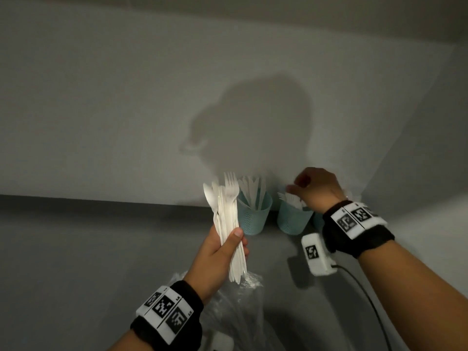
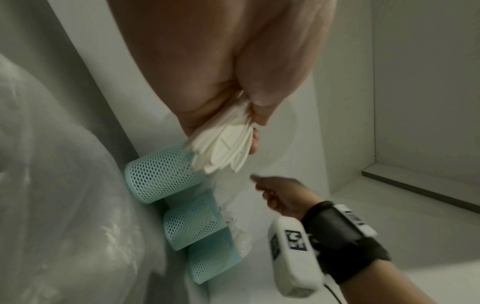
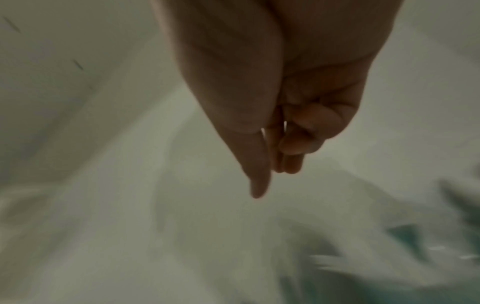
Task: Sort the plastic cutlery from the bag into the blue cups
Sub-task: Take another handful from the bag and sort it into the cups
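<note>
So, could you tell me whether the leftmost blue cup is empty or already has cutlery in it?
It already has cutlery: white plastic knives stand upright in the leftmost cup, their tips above its rim.

Head view downward from above; wrist views close, sharing blue cups (image 1: pixel 255 214).

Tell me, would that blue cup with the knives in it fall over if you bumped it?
Probably, fairly easily. The cup is thin mesh plastic, so likely light. The knives stand tall above its rim and lean outward, which likely makes it top-heavy. It narrows toward the bottom, giving a small base, so a nudge near the rim may tip it.
</note>
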`<state>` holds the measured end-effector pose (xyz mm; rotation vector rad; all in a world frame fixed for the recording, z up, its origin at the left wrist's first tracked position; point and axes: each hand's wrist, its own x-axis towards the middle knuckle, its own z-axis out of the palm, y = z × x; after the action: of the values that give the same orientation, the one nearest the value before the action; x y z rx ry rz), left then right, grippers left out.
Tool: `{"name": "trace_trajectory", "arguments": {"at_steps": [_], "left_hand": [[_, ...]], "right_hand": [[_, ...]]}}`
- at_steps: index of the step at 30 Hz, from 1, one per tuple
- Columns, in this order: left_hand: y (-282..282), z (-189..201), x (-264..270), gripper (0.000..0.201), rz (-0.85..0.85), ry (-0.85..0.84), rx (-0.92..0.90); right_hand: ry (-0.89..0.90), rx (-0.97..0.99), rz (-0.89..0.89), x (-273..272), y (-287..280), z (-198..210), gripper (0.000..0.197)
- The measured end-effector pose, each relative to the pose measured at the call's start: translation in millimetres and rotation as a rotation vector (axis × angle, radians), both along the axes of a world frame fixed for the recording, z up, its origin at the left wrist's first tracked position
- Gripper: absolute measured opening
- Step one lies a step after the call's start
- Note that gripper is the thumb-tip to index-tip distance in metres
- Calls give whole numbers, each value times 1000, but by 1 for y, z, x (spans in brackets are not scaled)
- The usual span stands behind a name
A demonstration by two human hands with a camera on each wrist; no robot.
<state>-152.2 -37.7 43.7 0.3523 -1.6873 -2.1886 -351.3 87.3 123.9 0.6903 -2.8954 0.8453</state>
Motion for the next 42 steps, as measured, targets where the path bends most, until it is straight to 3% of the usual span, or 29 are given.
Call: {"name": "trace_trajectory", "arguments": {"at_steps": [4,9,12,17,26,34,36,38,40,42], "left_hand": [[14,4,7,23,-66,28,-13],[20,3,16,35,-88,39,-27],[21,3,24,37,-112,55,-10],[25,3,28,37,-98,58,-11],[24,-4,18,30,-39,-3,78],[29,-12,13,29,-57,-62,155],[27,-15,14,21,-97,-65,175],[23,-18,15,15,-109,-63,177],[19,-20,15,14,-96,-61,166],[15,-21,15,15,-83,-51,166]], "right_hand": [[-267,-275,322,90,-16,1,37],[-401,-446,325,123,-24,-21,21],[-453,-507,335,128,-24,-27,15],[-370,-484,292,128,-22,-28,23],[-592,-587,317,118,-10,-29,24],[-720,-719,190,100,-5,-35,21],[-690,-827,108,83,-2,-31,16],[-533,-854,-4,53,4,-29,17],[-270,-694,-111,19,12,-28,25],[-77,-408,-171,-11,19,-29,28]]}}
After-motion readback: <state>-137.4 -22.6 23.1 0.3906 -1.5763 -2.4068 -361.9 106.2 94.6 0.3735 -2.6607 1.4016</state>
